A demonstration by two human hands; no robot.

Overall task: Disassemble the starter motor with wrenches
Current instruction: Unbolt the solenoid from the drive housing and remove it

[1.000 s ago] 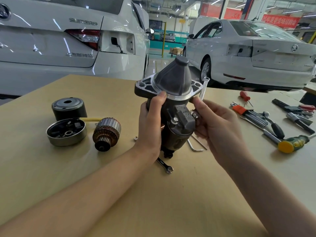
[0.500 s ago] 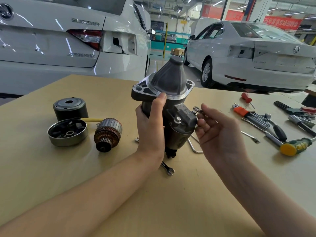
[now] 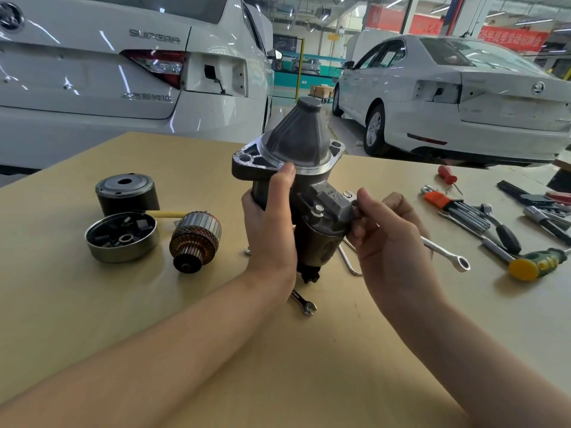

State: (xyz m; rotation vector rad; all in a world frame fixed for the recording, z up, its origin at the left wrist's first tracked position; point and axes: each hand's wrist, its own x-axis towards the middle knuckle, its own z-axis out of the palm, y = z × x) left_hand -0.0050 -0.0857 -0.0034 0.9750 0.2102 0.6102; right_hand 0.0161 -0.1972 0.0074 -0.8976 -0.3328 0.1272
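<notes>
The grey starter motor (image 3: 301, 168) stands upright on the wooden table (image 3: 92, 304), cone-shaped nose up. My left hand (image 3: 268, 223) grips its body from the left, thumb up against the mounting flange. My right hand (image 3: 386, 239) holds a silver combination wrench (image 3: 445, 253) against the right side of the solenoid block; the wrench's ring end sticks out to the right of my hand. A small open-end wrench (image 3: 304, 304) lies on the table just under the motor.
At the left lie a black field housing (image 3: 126, 194), a round end cap with brushes (image 3: 122, 233) and the copper armature (image 3: 196, 242). Hex keys (image 3: 460, 211), a ratchet and a green-yellow screwdriver (image 3: 537, 264) lie at the right. White cars stand behind the table.
My right hand has swung the wrench from pointing up behind the flange down to pointing right and down. The motor has tilted and shifted slightly in my left hand.
</notes>
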